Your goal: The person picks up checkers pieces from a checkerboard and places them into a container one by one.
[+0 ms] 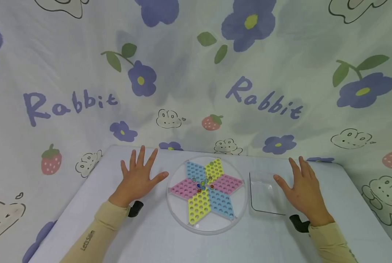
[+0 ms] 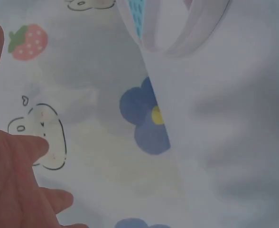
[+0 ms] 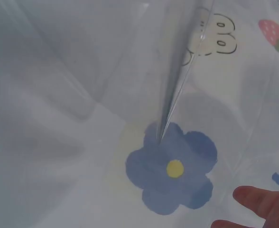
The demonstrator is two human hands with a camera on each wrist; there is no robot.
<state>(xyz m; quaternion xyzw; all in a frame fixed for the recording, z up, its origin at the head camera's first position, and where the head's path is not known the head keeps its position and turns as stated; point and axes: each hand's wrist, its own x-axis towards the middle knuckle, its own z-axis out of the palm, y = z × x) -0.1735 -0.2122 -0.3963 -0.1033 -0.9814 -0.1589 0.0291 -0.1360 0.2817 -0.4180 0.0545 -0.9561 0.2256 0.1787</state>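
Observation:
A round Chinese checkers board (image 1: pixel 207 227) with a star of pink, yellow and blue points lies mid-table. Several glass marbles (image 1: pixel 203 184) are clustered around its centre, and a few sit in the holes nearby. To the board's left my left hand (image 1: pixel 137 182) is held with fingers spread and nothing in it. My right hand (image 1: pixel 304 191), also spread and holding nothing, is over the right side of a clear plastic box (image 1: pixel 265 210). In the right wrist view the transparent box wall (image 3: pixel 177 85) shows close by; only some fingertips (image 3: pixel 253 197) of that hand appear.
A white cloth covers the table (image 1: pixel 169 244). Behind it hangs a curtain (image 1: pixel 189 73) printed with purple flowers, strawberries and rabbits. Dark wrist-camera parts (image 1: pixel 135 209) stick out beneath both wrists.

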